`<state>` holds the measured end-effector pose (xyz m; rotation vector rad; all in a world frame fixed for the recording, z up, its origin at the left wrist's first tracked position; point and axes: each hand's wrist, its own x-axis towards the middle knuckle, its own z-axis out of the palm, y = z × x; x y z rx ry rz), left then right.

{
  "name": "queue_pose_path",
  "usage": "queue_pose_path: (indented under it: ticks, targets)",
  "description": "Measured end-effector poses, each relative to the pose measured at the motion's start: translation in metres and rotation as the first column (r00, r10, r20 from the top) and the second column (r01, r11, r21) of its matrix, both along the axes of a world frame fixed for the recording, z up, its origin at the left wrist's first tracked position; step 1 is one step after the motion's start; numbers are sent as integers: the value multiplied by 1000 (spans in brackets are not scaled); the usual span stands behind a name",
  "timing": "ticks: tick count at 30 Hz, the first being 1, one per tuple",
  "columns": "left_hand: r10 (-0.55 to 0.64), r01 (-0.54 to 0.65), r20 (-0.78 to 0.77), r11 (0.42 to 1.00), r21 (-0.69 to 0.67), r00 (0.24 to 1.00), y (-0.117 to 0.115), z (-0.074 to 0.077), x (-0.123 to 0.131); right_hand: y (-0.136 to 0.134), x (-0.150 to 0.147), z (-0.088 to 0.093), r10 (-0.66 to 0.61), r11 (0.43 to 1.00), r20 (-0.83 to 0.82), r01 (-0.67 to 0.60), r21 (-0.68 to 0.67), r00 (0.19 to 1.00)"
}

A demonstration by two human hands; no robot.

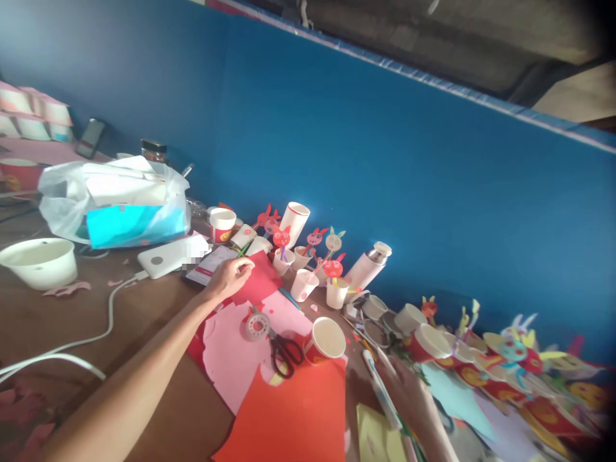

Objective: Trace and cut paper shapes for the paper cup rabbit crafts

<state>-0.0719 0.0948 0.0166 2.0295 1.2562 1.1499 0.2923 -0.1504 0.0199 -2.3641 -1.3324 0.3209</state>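
While the outstretched left hand (231, 277) pinches a green stick (243, 249), the right hand (408, 394) grips a tube (382, 387).

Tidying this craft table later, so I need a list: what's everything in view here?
paper sheets: several; red, pink, orange, yellow; table front
scissors: one, black handles, on the sheets
tape roll: one, pale, beside scissors
paper cups: many, white and red, centre to right
bunny cut-outs: several, red and pink, standing in cups
flask: one, white, against blue wall
plastic bag: one, white, left
bowl: one, white, far left
power bank: one, white, cabled, beside bag
left hand: on dark red sheet
right hand: holding white pen
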Motion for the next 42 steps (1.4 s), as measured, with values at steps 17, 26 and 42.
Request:
queue_pose_path:
  ticks: [17, 26, 42]
  targets:
    - [-95, 107, 122, 990, -95, 988, -20, -6, 14, 35, 39, 22, -93, 911, -29, 97, 400, 995]
    - [-162, 184, 144, 971, -155, 976, -37, -4, 30, 69, 31, -15, 16, 994, 135, -31, 108, 991]
    - [-255, 301, 222, 931, -206, 941, -60, -8, 55, 93, 10, -30, 109, 992, 389, -77, -97, 915]
